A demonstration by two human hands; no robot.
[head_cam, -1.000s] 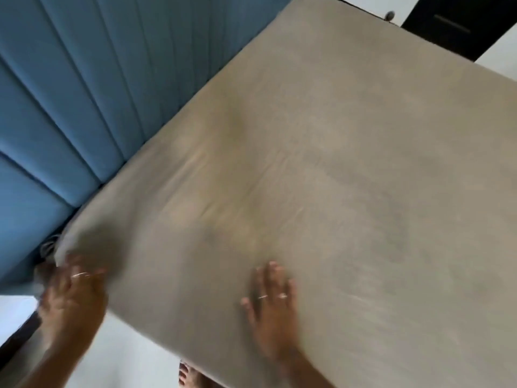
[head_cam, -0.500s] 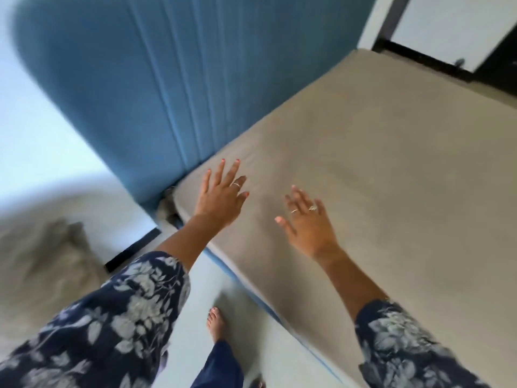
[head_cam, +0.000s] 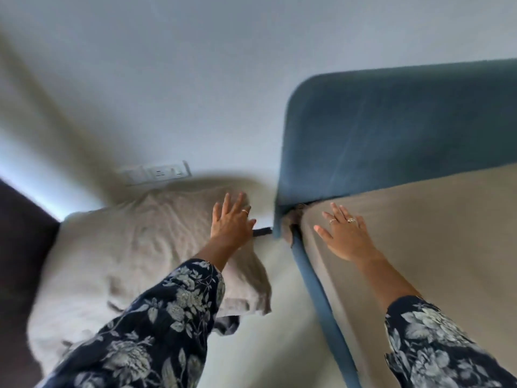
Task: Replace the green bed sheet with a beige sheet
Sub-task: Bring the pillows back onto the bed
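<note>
Looking down past our two floral sleeves (head_cam: 156, 329), we see both arms stretched forward over the corner of the bed. Nearest on the right runs the blue bed frame edge (head_cam: 321, 301), with the beige sheet (head_cam: 436, 233) spread smooth across the mattress to its right. Our right hand (head_cam: 345, 233) lies flat on that sheet near the corner, fingers straight and slightly spread, holding nothing. On the left, our left hand (head_cam: 232, 219) reaches over a crumpled beige pillow (head_cam: 131, 247) lying beside the bed, fingers extended and fanned wide, gripping nothing; we cannot tell whether it touches the pillow. Just beyond the hands, bunched fabric shows at the mattress corner below the blue headboard (head_cam: 397, 135). Farther left, a switch plate (head_cam: 159, 173) sits on the pale wall (head_cam: 195, 65).
</note>
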